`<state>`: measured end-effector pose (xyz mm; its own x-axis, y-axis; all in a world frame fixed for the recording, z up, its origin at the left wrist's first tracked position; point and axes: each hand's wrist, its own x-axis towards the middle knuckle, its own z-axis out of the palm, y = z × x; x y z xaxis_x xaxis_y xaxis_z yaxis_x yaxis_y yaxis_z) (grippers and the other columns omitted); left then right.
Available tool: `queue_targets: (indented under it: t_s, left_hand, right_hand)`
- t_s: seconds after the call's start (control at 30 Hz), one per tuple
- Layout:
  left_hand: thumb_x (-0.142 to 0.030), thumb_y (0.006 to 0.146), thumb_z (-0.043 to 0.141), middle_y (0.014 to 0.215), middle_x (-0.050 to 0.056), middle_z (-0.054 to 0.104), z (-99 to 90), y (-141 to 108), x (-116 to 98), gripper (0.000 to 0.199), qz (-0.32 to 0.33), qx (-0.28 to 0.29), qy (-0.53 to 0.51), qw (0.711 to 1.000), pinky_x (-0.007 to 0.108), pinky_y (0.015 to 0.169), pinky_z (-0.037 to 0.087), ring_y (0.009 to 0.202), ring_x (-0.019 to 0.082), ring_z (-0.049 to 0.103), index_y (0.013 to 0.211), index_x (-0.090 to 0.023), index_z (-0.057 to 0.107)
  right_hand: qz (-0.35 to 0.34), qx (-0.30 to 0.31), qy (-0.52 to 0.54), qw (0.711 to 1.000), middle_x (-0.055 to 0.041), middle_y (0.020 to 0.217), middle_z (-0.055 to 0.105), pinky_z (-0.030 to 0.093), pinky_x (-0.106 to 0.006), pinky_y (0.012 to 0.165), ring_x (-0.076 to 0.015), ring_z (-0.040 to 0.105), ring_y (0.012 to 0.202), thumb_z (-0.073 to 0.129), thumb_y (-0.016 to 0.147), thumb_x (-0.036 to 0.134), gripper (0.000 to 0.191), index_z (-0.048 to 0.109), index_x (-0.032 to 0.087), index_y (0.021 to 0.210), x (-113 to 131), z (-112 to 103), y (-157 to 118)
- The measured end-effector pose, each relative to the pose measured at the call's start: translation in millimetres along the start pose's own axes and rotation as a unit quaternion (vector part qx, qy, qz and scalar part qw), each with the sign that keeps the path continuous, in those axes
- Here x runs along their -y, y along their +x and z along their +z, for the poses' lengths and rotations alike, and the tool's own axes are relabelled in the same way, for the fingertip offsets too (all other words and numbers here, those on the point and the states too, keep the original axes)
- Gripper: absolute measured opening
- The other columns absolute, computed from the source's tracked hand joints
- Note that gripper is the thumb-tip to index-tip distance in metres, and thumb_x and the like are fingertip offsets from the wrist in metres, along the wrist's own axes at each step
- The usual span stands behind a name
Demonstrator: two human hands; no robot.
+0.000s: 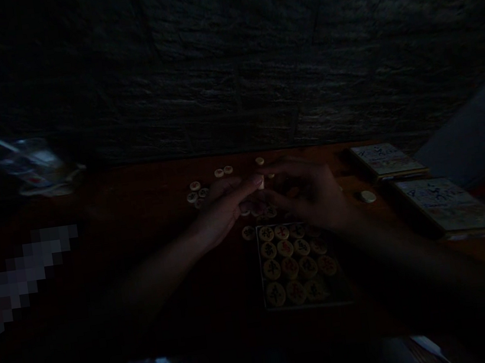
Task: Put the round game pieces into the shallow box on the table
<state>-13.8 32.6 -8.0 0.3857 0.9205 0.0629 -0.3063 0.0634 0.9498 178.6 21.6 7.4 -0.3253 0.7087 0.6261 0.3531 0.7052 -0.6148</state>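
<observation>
In the dim head view, my left hand (224, 211) is closed at the middle of the wooden table, its thumb and fingers on a small pale round piece (261, 182). My right hand (310, 187) reaches in from the other side, fingers bent close to that same piece; its grip is too dark to make out. Just below my hands lies a shallow box (307, 305) with rows of round pieces bearing red and dark characters. Loose pieces (195, 186) lie left of my left hand, and others lie beyond and under both hands.
Two flat boxes with printed lids (382, 158) (453, 204) lie at the right, a single round piece (367, 196) beside them. A clear cup with a straw (39, 166) stands at the far left. A stone wall (228, 76) rises behind the table.
</observation>
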Motion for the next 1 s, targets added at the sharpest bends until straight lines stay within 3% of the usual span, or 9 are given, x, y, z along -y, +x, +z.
queue_targets:
  t_s: [0.23,0.47,0.7,1.0]
  left_hand:
    - [-0.033,0.080,0.083,0.077,0.006,0.075,2.3,-1.2,-5.4,0.021,0.009,-0.002,0.009,1.000,0.023,0.060,0.052,0.066,0.013,0.068,0.083,-0.013,0.078]
    - [-0.042,0.079,0.084,0.079,0.007,0.077,1.1,-1.8,-3.8,0.029,-0.017,0.005,-0.019,1.000,0.027,0.062,0.055,0.066,0.016,0.071,0.082,-0.014,0.076]
    - [-0.033,0.079,0.083,0.078,0.006,0.075,0.4,-1.5,-4.5,0.022,0.001,0.011,0.004,1.000,0.026,0.061,0.055,0.066,0.015,0.069,0.084,-0.013,0.076]
    - [-0.040,0.079,0.082,0.077,0.007,0.076,-0.1,-1.7,-5.6,0.027,-0.017,0.014,-0.012,1.000,0.028,0.062,0.057,0.067,0.017,0.071,0.083,-0.014,0.075]
  right_hand:
    - [0.056,0.007,0.052,0.997,-0.0046,0.092,0.077,0.055,-0.027,0.065,-0.0161,0.070,0.074,0.083,0.085,0.035,0.034,0.078,0.022,0.117,0.2,1.8,-0.6]
    - [0.027,-0.002,0.042,0.999,-0.0029,0.090,0.075,0.054,-0.026,0.064,-0.0143,0.068,0.071,0.082,0.086,0.032,0.035,0.078,0.025,0.120,1.3,1.7,-1.7]
    - [0.045,0.009,0.040,0.998,-0.0036,0.091,0.078,0.055,-0.027,0.065,-0.0154,0.069,0.072,0.080,0.087,0.034,0.033,0.078,0.023,0.118,2.1,1.3,-1.2]
    - [0.028,0.004,0.043,0.999,-0.0038,0.095,0.077,0.054,-0.025,0.062,-0.0135,0.068,0.070,0.081,0.087,0.030,0.033,0.078,0.023,0.119,4.3,0.7,-1.2]
